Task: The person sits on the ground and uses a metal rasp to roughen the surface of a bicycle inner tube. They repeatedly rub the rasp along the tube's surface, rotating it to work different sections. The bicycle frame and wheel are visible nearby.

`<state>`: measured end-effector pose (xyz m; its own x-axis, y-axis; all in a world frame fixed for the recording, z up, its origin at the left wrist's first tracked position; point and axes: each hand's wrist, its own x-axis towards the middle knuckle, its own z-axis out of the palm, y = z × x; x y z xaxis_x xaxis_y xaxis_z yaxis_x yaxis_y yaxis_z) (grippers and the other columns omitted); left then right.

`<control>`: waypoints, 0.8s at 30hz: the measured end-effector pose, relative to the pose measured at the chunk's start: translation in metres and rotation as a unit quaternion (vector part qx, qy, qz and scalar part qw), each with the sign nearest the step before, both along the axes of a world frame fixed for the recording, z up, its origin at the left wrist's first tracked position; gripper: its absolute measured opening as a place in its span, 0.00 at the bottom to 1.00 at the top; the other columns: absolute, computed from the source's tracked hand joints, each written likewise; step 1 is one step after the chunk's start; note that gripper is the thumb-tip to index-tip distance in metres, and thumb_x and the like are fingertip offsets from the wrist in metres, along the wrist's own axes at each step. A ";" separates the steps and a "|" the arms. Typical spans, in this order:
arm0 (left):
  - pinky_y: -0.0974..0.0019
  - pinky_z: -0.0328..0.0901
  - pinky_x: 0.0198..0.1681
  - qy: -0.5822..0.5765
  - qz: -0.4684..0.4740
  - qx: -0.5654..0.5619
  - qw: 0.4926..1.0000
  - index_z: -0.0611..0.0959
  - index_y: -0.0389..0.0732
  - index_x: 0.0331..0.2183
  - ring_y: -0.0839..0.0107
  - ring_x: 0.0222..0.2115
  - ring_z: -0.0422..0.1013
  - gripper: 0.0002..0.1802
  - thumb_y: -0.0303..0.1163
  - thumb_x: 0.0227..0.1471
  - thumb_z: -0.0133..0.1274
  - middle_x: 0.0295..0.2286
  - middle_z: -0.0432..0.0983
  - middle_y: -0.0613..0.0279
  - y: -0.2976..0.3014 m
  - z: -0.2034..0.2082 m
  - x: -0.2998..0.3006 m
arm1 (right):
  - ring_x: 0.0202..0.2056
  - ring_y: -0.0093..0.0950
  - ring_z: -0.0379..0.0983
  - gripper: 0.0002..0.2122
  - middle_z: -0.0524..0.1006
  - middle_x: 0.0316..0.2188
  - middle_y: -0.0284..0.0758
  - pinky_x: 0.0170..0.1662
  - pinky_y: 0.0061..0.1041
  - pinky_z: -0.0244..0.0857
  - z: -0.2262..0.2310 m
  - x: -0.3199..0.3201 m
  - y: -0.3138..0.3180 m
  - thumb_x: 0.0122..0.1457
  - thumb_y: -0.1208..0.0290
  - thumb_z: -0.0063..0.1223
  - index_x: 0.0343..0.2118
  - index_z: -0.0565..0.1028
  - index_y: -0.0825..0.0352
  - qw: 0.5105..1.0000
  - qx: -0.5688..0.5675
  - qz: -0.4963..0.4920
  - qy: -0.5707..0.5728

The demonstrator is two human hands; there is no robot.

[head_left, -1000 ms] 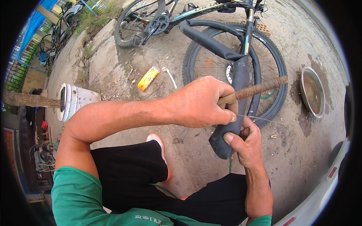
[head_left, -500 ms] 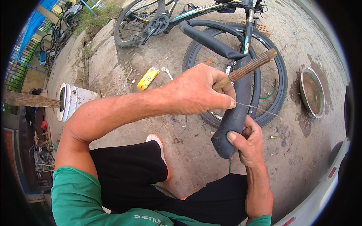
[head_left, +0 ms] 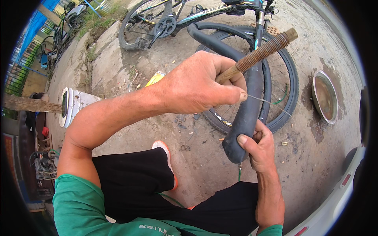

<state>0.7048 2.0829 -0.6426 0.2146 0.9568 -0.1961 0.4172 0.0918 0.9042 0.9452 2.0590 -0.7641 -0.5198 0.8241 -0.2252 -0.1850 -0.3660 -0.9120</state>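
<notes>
My left hand (head_left: pixel 202 84) is closed around a wooden stick (head_left: pixel 265 53) whose upper part is ribbed and rust-brown, like a tight winding. Its thumb and fingertip also pinch a thin wire (head_left: pixel 275 104), which runs out to the right across a black inner tube (head_left: pixel 245 120). The tube looks plump with air and is bent over at its near end. My right hand (head_left: pixel 258 149) grips that near end, thumb on top and fingers behind. A green hose (head_left: pixel 239 173) with a metal fitting hangs just below the fold; how it joins the tube is hidden.
A bicycle (head_left: pixel 197 15) lies on the concrete ahead, the tube reaching over its wheel (head_left: pixel 294 78). A metal basin (head_left: pixel 325 96) of water stands right, with wet ground around it. On the left are a white bucket (head_left: pixel 80 104) and a yellow packet (head_left: pixel 154 78). A white vehicle edge (head_left: pixel 338 192) borders the lower right.
My left hand has risen slightly, with the stick lifted and its tip farther right. The wire still stretches rightward. My right hand keeps its hold on the tube, nearly unmoved.
</notes>
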 end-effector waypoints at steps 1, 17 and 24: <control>0.73 0.59 0.24 0.007 0.006 0.013 1.000 0.86 0.36 0.35 0.84 0.22 0.65 0.13 0.36 0.55 0.66 0.21 0.73 0.73 0.001 0.003 -0.003 | 0.37 0.20 0.78 0.22 0.82 0.37 0.35 0.43 0.22 0.72 -0.001 0.001 0.000 0.55 0.68 0.68 0.49 0.75 0.74 1.000 0.001 0.000 -0.005; 0.61 0.69 0.31 0.001 -0.136 0.092 0.986 0.86 0.30 0.44 0.68 0.27 0.74 0.24 0.40 0.52 0.61 0.25 0.78 0.60 0.039 -0.018 0.048 | 0.38 0.19 0.76 0.18 0.82 0.38 0.35 0.45 0.24 0.70 -0.012 -0.013 -0.008 0.55 0.73 0.67 0.46 0.76 0.73 0.997 -0.010 0.058 -0.040; 0.64 0.67 0.28 0.010 -0.090 0.185 0.979 0.85 0.31 0.35 0.72 0.24 0.72 0.20 0.41 0.53 0.63 0.22 0.76 0.61 0.041 -0.003 0.051 | 0.37 0.19 0.79 0.19 0.83 0.37 0.34 0.42 0.22 0.72 -0.005 -0.004 -0.008 0.56 0.72 0.67 0.48 0.76 0.73 1.000 0.001 -0.006 0.013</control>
